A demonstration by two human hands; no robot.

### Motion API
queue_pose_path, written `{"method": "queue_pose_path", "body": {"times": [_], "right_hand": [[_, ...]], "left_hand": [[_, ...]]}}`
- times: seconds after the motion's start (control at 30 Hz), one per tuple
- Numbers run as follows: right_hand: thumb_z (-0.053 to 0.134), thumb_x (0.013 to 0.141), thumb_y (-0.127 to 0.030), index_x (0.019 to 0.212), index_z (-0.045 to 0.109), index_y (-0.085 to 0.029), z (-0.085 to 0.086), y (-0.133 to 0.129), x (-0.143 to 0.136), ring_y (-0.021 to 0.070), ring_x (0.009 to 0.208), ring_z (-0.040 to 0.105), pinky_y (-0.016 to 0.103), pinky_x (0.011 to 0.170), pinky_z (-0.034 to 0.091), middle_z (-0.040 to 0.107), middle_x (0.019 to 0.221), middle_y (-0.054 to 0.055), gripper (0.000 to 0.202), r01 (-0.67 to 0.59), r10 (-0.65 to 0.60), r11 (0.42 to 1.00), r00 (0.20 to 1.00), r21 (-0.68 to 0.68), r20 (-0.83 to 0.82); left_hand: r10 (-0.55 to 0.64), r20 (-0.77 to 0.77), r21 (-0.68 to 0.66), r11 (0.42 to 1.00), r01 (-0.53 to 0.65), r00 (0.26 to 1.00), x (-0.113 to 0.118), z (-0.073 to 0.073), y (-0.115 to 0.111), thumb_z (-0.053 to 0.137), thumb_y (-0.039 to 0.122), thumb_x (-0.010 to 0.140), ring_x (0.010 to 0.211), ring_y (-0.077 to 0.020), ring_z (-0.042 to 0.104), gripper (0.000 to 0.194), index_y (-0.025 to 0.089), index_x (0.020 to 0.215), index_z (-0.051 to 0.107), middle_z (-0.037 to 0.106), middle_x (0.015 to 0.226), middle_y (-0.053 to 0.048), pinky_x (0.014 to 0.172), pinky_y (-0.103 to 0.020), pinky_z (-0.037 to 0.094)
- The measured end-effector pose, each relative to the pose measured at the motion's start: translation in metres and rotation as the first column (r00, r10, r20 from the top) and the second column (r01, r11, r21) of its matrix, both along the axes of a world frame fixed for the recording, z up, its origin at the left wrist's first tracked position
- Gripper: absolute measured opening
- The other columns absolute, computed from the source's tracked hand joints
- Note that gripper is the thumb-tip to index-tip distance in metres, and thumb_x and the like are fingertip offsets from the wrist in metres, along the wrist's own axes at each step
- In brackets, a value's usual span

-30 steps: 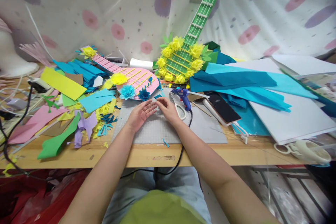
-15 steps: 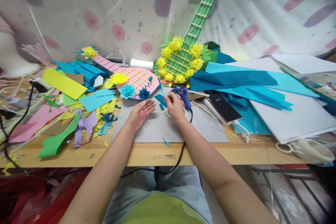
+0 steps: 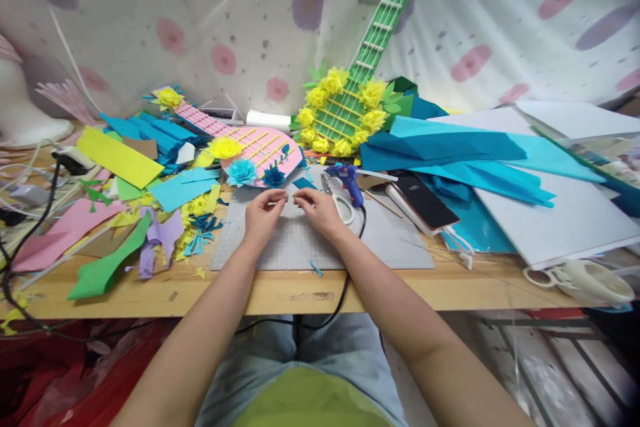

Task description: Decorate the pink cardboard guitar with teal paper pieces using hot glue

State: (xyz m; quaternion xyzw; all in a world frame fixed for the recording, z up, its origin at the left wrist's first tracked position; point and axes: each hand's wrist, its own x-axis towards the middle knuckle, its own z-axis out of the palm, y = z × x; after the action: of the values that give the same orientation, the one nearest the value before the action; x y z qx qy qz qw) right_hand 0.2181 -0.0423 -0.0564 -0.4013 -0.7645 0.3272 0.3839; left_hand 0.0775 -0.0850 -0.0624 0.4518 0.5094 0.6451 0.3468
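Above the grey cutting mat [image 3: 390,247], my left hand [image 3: 266,213] and my right hand [image 3: 316,210] are close together, fingertips nearly meeting. Both have their fingers pinched; whatever is between them is too small to make out. A dark blue paper piece [image 3: 303,183] lies just beyond my right hand. White-handled scissors [image 3: 345,209] are beside that hand, partly behind it. The blue glue gun [image 3: 351,183] rests to their right. Behind my left hand is a pink paper guitar [image 3: 280,140] with a light blue flower [image 3: 242,172] and a dark blue flower [image 3: 273,176].
A green paper guitar [image 3: 377,30] with yellow flowers leans at the back. Coloured paper scraps [image 3: 165,233] crowd the left side. To the right are a phone [image 3: 427,201], blue paper [image 3: 445,150], white sheets [image 3: 545,220] and a cup [image 3: 595,280]. A black cable [image 3: 345,293] crosses the front edge.
My left hand has gone from spread fingers to a pinch. My right hand has moved slightly left and down towards it, uncovering more of the scissors.
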Motion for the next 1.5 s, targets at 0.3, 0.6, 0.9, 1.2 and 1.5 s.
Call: {"method": "queue_pose_path", "body": {"times": [0.3,0.6,0.9,1.2,1.5], "right_hand": [[0.051,0.084,-0.026,0.081,0.064,-0.021,0.003,-0.002,-0.005,0.0149,0.073,0.061,0.026,0.07,0.044,0.067,0.075,0.001,0.014,0.012,-0.013,1.0,0.999,0.019,0.037],[0.05,0.079,-0.025,0.073,0.06,-0.021,-0.001,-0.002,-0.007,0.0134,0.067,0.057,0.025,0.067,0.044,0.064,0.071,0.0,0.012,0.079,-0.079,0.996,0.997,0.029,0.008],[0.052,0.079,-0.034,0.075,0.06,-0.02,-0.012,0.011,0.001,0.0122,0.063,0.056,0.026,0.064,0.043,0.064,0.068,-0.001,0.017,0.001,-0.018,0.993,0.991,-0.118,-0.136],[0.058,0.075,-0.036,0.074,0.059,-0.019,-0.012,0.009,-0.002,0.0101,0.059,0.054,0.024,0.062,0.042,0.062,0.065,-0.002,0.017,-0.072,0.032,0.973,0.983,-0.218,-0.183],[0.056,0.078,-0.033,0.072,0.058,-0.018,-0.007,0.003,-0.005,0.0105,0.063,0.054,0.023,0.064,0.041,0.06,0.066,-0.002,0.016,-0.061,0.037,0.982,0.99,-0.181,-0.133]], "left_hand": [[0.033,-0.137,-0.009,0.999,-0.034,0.99,0.001,0.0,-0.001,0.072,0.03,0.066,0.081,-0.0188,0.066,0.021,0.02,0.085,0.072,0.072,0.086,-0.004,0.075,-0.03,0.052],[-0.022,-0.013,-0.038,0.999,0.022,1.0,0.001,-0.003,0.003,0.076,0.029,0.061,0.072,-0.0178,0.066,0.025,0.016,0.082,0.071,0.072,0.081,-0.006,0.067,-0.031,0.053],[-0.05,0.115,-0.056,0.997,0.057,0.992,-0.001,-0.002,0.004,0.075,0.038,0.063,0.08,-0.0188,0.065,0.035,0.017,0.09,0.069,0.07,0.086,-0.006,0.063,-0.029,0.054],[-0.098,-0.076,-0.04,0.995,0.095,0.992,0.003,-0.005,0.004,0.072,0.042,0.065,0.074,-0.0148,0.06,0.029,0.017,0.08,0.071,0.064,0.086,-0.005,0.06,-0.026,0.055],[-0.119,0.22,-0.171,0.972,0.158,0.968,0.004,-0.003,0.005,0.076,0.051,0.053,0.059,-0.0096,0.054,0.044,0.014,0.07,0.062,0.056,0.062,0.001,0.058,-0.028,0.055]]}}
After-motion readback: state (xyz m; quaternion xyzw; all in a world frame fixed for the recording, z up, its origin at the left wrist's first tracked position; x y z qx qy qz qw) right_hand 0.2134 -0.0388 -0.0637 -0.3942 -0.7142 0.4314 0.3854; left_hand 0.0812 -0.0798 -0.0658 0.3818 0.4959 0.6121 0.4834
